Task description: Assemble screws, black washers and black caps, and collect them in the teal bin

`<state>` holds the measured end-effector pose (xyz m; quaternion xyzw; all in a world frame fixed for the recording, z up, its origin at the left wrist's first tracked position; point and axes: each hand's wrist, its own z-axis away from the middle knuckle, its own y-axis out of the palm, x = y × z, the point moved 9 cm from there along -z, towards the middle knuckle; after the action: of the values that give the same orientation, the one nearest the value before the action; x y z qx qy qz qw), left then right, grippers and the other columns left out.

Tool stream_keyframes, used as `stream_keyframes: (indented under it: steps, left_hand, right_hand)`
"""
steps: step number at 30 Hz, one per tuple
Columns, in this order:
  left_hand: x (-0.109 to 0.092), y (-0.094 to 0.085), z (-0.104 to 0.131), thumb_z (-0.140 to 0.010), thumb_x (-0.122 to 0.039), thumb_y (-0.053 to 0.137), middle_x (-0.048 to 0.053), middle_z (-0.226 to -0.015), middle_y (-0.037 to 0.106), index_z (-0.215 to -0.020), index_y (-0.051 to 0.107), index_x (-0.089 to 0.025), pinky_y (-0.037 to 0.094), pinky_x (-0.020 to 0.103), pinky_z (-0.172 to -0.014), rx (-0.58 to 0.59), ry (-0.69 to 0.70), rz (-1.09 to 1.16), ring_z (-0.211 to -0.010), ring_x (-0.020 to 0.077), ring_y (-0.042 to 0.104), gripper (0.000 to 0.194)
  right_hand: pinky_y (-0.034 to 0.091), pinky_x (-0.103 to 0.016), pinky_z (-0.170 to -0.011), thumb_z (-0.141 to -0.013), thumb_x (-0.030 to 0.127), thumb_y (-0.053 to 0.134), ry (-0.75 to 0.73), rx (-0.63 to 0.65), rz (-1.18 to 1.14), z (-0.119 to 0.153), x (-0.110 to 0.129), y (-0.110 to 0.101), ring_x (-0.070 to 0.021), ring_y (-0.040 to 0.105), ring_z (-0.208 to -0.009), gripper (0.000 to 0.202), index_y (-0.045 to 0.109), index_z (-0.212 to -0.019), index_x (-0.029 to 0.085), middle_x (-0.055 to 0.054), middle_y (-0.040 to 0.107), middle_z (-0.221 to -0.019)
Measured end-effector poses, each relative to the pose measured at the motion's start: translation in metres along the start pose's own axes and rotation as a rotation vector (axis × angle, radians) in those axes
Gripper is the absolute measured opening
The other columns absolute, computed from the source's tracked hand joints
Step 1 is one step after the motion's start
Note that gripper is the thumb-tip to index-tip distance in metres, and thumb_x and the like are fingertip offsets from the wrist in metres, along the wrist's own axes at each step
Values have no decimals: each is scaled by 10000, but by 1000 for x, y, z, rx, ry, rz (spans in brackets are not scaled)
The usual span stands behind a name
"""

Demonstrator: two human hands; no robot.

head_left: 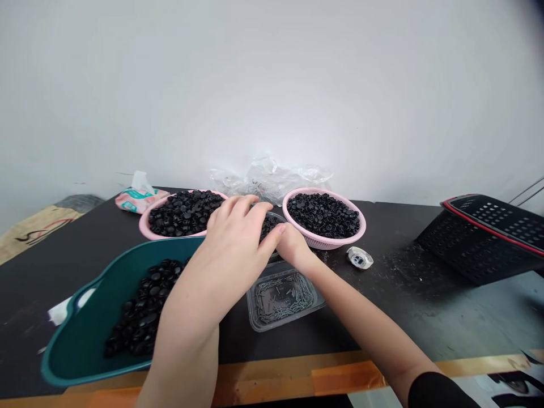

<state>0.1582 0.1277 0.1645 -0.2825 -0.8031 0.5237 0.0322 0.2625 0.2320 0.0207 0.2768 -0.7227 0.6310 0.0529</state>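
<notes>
Step at the hands: you are apparently handling small parts with both hands together, the left hand [233, 235] overlapping the right hand [294, 246] above the black, flat-topped bench [395, 224].
Left grip: its fingers are curling loosely and its thumb is extending towards the right hand; you cannot tell whether it is holding anything.
Right grip: its fingers are hiding behind the left hand; you cannot tell how far it is opening or what it is holding.
Metal pins: these thin, silvery pieces [304, 294] are lying loose in the clear, rectangular plastic tray [257, 326], just below the hands.
Black pieces: small, round, black plastic caps [144, 309] are filling part of the deep green plastic basin [83, 340] on your left; black, ring-like plastic parts [323, 215] are filling the round pink plastic basket [325, 243] on your right.
Next move: judging by this crossed posture, it is calling for parting the hands without catching the tray's rim.
Hidden: your hands are covering most of a clear plastic tub [278, 216] containing black pieces; your left forearm is masking the basin's near right side.
</notes>
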Motion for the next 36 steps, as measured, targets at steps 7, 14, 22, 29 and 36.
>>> stream_keyframes:
  steps: [7, 14, 22, 29, 36]
  left_hand:
    - [3, 10, 1, -1049, -348, 463, 169, -1421, 617, -1291, 654, -164, 411, 584, -1137, 28, 24, -45, -1404, 385, 484, 359]
    - [0, 21, 0, -996, -160, 485, 142, -1284, 679, -1184, 657, -153, 507, 492, -984, 134, 45, 8, -1203, 333, 623, 255]
    - [-23, 14, -12, -993, -194, 530, 18, -987, 719, -1000, 701, -238, 528, 310, -779, 61, 62, 225, -885, 200, 667, 177]
    - [-17, -4, -7, -958, -210, 614, -16, -924, 757, -1013, 757, -256, 526, 356, -842, -100, -84, 273, -817, 188, 682, 160]
    - [-14, -18, -4, -994, -379, 592, -38, -828, 720, -1046, 728, -295, 538, 379, -769, -128, -154, 246, -711, 183, 651, 168]
  right_hand:
    - [595, -430, -926, -1008, 342, 650, 98, 22, -359, -1, -8, -20, -211, 703, -1028, 215, 700, -1099, 154, -76, 722, -1141]
    - [527, -291, -689, -883, 389, 732, 79, 26, -955, 18, -4, -46, -132, 643, -709, 286, 745, -985, 122, -20, 700, -779]
    - [465, -226, -595, -758, 430, 843, 39, 60, -1359, 47, 19, -77, -88, 576, -628, 309, 752, -873, 158, 17, 665, -680]
    - [499, -192, -476, -971, 564, 601, -53, 303, -1313, 54, 36, -68, -118, 692, -642, 406, 695, -932, 171, -27, 743, -810]
    - [515, -248, -569, -648, -35, 835, -140, 458, -283, 73, 40, 13, -141, 638, -553, 343, 605, -528, 190, 35, 588, -492]
